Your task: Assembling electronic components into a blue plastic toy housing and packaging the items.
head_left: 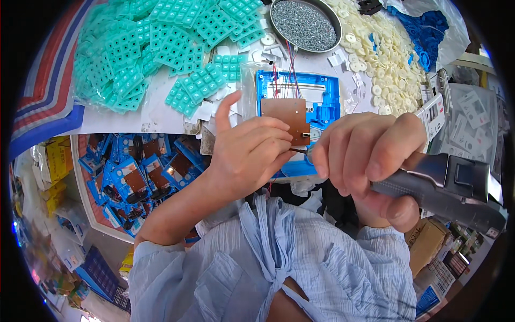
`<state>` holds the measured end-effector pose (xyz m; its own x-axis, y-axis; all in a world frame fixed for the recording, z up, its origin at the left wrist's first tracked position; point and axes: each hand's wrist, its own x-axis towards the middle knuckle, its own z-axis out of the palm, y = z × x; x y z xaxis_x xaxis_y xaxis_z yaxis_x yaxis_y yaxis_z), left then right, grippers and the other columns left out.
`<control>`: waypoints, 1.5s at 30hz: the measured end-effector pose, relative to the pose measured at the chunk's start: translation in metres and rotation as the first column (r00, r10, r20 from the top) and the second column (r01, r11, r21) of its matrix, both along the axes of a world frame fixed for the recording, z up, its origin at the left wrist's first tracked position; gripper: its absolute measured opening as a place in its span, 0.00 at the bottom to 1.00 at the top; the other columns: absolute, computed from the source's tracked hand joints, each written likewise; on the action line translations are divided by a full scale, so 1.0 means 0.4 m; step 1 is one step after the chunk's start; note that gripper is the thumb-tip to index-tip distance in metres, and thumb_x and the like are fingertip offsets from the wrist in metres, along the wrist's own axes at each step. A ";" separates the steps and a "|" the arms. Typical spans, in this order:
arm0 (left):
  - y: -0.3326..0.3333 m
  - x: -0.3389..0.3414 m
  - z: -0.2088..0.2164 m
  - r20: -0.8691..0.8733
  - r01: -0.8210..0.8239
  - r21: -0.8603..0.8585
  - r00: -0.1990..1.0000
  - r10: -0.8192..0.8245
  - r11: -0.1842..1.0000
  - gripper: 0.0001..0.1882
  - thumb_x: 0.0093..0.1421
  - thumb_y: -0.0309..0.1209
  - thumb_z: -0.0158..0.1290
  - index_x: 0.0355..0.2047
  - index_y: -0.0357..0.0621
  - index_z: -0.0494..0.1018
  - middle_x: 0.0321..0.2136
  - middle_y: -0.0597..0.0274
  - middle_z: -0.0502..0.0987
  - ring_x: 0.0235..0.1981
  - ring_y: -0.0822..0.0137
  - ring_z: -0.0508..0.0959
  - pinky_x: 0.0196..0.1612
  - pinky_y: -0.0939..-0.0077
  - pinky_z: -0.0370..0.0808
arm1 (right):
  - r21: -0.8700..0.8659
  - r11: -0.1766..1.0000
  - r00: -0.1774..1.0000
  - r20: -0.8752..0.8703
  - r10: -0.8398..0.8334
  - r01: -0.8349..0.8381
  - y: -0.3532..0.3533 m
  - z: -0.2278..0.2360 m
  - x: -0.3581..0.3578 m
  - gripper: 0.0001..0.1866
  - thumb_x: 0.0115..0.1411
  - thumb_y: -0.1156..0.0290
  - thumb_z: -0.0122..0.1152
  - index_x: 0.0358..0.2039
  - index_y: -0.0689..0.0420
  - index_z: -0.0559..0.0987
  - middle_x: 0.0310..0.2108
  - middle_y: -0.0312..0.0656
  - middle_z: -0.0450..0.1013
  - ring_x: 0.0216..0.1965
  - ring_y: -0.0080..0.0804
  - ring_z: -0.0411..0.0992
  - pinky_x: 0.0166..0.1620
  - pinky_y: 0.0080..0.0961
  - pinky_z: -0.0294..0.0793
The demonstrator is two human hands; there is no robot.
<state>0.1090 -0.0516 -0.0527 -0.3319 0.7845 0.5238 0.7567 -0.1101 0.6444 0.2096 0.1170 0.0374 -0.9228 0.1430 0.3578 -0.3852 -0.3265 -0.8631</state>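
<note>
My right hand (370, 155) is wrapped round a dark grey electric screwdriver (450, 185), which lies slanted with its body to the right. Its thin bit (299, 151) points left to the near edge of a brown circuit board (281, 110). The board lies in an open blue plastic housing (330, 88), with thin red and dark wires running from its far side. At the board's near left corner is my left hand (247, 153), one finger raised and the others curled, fingertips together beside the bit tip. What those fingertips pinch, if anything, is hidden.
Turquoise keypad sheets (129, 59) are heaped at the far left. A round metal bowl (276, 32) of small screws stands behind the housing, with cream plastic discs (394, 80) piled to its right. Left of my arm, a bin (88, 209) holds several blue housings with boards.
</note>
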 end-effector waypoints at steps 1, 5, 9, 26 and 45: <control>0.002 -0.001 0.000 0.019 0.022 0.019 1.000 -0.023 1.000 0.11 0.49 0.27 0.68 0.30 0.48 0.77 0.36 0.68 0.83 0.45 0.68 0.83 0.67 0.36 0.51 | 0.005 1.000 1.000 0.015 -0.015 0.015 -0.001 -0.001 0.002 0.22 0.60 0.49 0.69 0.38 0.51 0.69 0.19 0.30 0.68 0.16 0.22 0.66 0.26 0.25 0.72; -0.036 -0.041 0.005 -0.164 -0.118 -0.136 0.982 0.095 0.984 0.10 0.51 0.28 0.67 0.27 0.48 0.74 0.37 0.66 0.82 0.47 0.67 0.82 0.67 0.41 0.56 | 0.032 0.995 0.991 0.092 -0.099 0.096 -0.014 -0.026 0.020 0.24 0.60 0.47 0.69 0.36 0.50 0.68 0.18 0.31 0.68 0.16 0.23 0.66 0.28 0.27 0.71; -0.059 -0.042 0.015 -0.078 0.010 -0.157 0.997 -0.023 0.988 0.12 0.50 0.29 0.67 0.25 0.48 0.72 0.37 0.65 0.82 0.48 0.66 0.82 0.67 0.43 0.57 | -0.024 1.000 0.999 0.048 -0.001 0.002 -0.016 -0.056 0.017 0.22 0.59 0.57 0.71 0.39 0.56 0.67 0.21 0.35 0.68 0.20 0.24 0.64 0.37 0.33 0.71; -0.061 -0.002 0.011 0.009 -0.033 -0.180 0.999 0.035 0.983 0.09 0.51 0.28 0.64 0.33 0.48 0.78 0.42 0.67 0.83 0.51 0.66 0.82 0.68 0.42 0.46 | 0.022 0.999 0.998 -0.059 0.031 -0.030 -0.021 -0.005 -0.031 0.19 0.60 0.54 0.68 0.35 0.52 0.69 0.18 0.32 0.69 0.15 0.23 0.66 0.25 0.27 0.74; -0.079 0.008 0.021 -0.156 -0.164 -0.292 0.980 0.123 0.942 0.18 0.48 0.46 0.67 0.39 0.57 0.83 0.39 0.72 0.74 0.45 0.63 0.71 0.60 0.45 0.51 | 0.089 0.994 0.990 0.121 -0.066 0.055 -0.017 -0.046 -0.108 0.23 0.63 0.48 0.64 0.39 0.53 0.66 0.20 0.34 0.65 0.20 0.24 0.63 0.32 0.31 0.68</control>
